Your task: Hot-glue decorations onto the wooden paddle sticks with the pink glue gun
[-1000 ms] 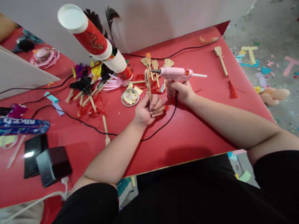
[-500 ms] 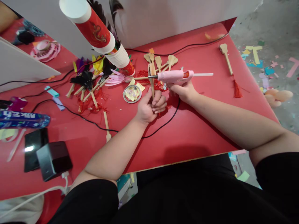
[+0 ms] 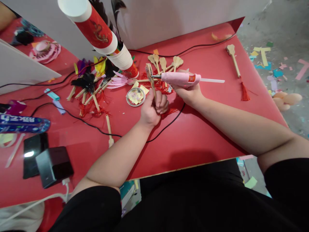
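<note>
My left hand (image 3: 154,108) is closed around the handle of a small wooden fan-shaped stick (image 3: 150,74), holding it upright with its broad head up. A red tassel (image 3: 170,112) shows beside that hand. In my right hand (image 3: 189,91) is a pink hot glue gun (image 3: 177,78), a clear glue stick (image 3: 213,80) poking out of its back. The metal nozzle points left at the wooden head, touching or very close to it. Just left of my left hand lies a round tin lid (image 3: 135,97) with yellow paper scraps. Several similar wooden pieces (image 3: 163,63) lie behind the hands.
Stacked red-and-white paper cups (image 3: 106,38) lean at the back. Feathered sticks (image 3: 88,84) lie to the left. A black cord (image 3: 82,120) crosses the table. At left are a blue bottle (image 3: 23,124), a phone (image 3: 32,154) and a black box (image 3: 54,166). One tasselled stick (image 3: 234,62) lies at right.
The wooden stick has tilted left and its head has shifted left, now showing more of its face. The glue gun has turned slightly, its back end a little lower. Both hands keep their hold.
</note>
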`<action>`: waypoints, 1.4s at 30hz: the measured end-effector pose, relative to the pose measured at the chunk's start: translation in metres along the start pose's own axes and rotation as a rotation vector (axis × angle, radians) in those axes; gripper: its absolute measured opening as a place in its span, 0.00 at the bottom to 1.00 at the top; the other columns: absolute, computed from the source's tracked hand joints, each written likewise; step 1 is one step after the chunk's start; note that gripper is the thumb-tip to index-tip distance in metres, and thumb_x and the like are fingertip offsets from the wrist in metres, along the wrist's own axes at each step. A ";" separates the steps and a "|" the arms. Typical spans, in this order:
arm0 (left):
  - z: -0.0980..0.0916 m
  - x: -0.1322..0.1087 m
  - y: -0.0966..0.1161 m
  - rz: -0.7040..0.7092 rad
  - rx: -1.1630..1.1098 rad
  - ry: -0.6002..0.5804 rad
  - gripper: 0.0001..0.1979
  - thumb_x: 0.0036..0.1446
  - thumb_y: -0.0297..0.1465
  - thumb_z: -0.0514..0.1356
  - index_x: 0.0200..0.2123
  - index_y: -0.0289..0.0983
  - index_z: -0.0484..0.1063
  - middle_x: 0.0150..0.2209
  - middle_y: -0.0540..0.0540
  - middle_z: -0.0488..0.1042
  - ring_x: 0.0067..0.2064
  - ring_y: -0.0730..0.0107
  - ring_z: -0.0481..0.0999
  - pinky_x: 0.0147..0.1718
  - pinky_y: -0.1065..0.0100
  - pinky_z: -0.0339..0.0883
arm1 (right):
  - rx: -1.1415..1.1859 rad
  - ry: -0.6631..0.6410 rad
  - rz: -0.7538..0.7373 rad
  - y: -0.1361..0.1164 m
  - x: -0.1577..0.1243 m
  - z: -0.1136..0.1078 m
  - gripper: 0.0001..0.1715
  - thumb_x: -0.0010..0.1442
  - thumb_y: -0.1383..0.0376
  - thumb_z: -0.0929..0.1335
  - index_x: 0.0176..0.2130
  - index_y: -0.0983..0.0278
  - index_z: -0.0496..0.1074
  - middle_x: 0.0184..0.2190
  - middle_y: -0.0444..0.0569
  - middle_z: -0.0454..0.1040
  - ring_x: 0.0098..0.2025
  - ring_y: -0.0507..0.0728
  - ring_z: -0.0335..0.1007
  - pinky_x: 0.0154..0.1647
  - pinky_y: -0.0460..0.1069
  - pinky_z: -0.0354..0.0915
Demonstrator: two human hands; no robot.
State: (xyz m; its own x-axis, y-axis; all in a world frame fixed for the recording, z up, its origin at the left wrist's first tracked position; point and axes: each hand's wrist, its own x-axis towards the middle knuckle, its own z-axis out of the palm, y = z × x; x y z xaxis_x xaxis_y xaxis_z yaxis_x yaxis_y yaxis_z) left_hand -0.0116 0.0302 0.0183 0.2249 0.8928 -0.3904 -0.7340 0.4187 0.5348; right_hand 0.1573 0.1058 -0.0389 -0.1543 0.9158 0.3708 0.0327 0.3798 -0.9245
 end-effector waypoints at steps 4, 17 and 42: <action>0.000 0.001 -0.001 0.030 0.019 -0.010 0.39 0.87 0.47 0.41 0.19 0.38 0.49 0.17 0.52 0.49 0.16 0.78 0.50 0.16 0.75 0.46 | -0.028 0.015 -0.031 0.003 -0.001 0.000 0.28 0.62 0.45 0.81 0.37 0.57 0.67 0.33 0.45 0.68 0.39 0.59 0.70 0.45 0.58 0.79; -0.005 0.003 -0.003 0.027 0.001 0.015 0.38 0.85 0.49 0.49 0.21 0.38 0.50 0.18 0.53 0.50 0.16 0.79 0.50 0.16 0.76 0.46 | -0.005 0.039 -0.028 0.006 0.000 0.001 0.24 0.63 0.50 0.81 0.38 0.58 0.68 0.35 0.45 0.69 0.41 0.60 0.71 0.46 0.59 0.79; -0.005 0.002 -0.003 0.013 -0.005 -0.005 0.37 0.85 0.49 0.48 0.21 0.38 0.47 0.19 0.53 0.51 0.16 0.79 0.50 0.16 0.76 0.46 | -0.012 0.073 -0.010 0.000 0.000 0.000 0.30 0.60 0.47 0.82 0.35 0.56 0.63 0.32 0.44 0.64 0.38 0.59 0.67 0.44 0.59 0.79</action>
State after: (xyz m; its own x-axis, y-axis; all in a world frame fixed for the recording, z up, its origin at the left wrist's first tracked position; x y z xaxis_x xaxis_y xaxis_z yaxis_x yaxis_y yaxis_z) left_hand -0.0120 0.0299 0.0115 0.2186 0.8991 -0.3793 -0.7399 0.4061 0.5364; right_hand 0.1574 0.1058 -0.0388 -0.0825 0.9189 0.3857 0.0432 0.3899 -0.9198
